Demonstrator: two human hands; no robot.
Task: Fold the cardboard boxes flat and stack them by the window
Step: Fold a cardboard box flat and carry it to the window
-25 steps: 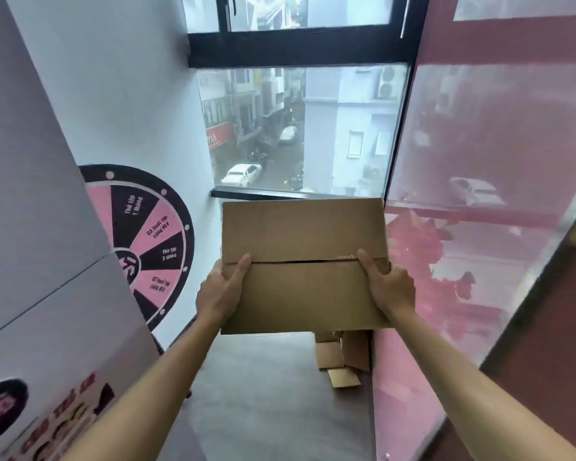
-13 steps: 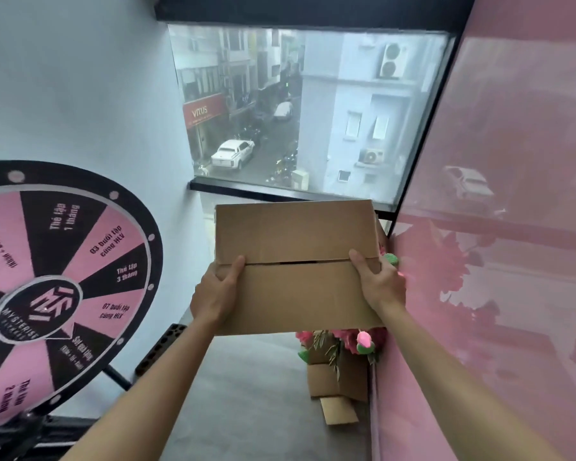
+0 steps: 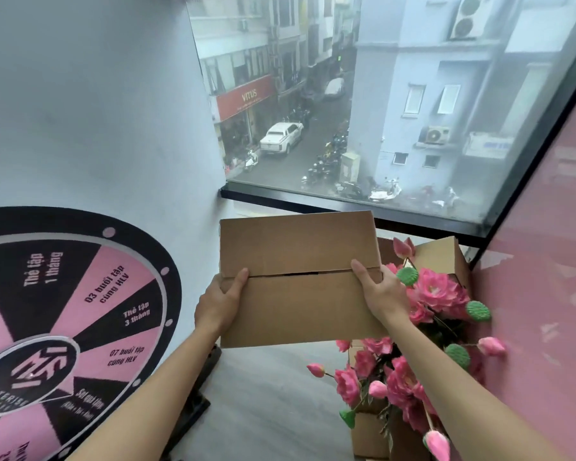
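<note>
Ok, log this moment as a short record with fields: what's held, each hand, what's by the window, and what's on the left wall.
held item: flattened cardboard box, carried in the air with both hands
left hand: grips the box's left edge, thumb on top
right hand: grips the box's right edge, thumb on top
by the window: open cardboard box under the sill, pink artificial flowers in front of it
lower right: more cardboard on the floor under the flowers
left wall: pink and black prize wheel
</note>
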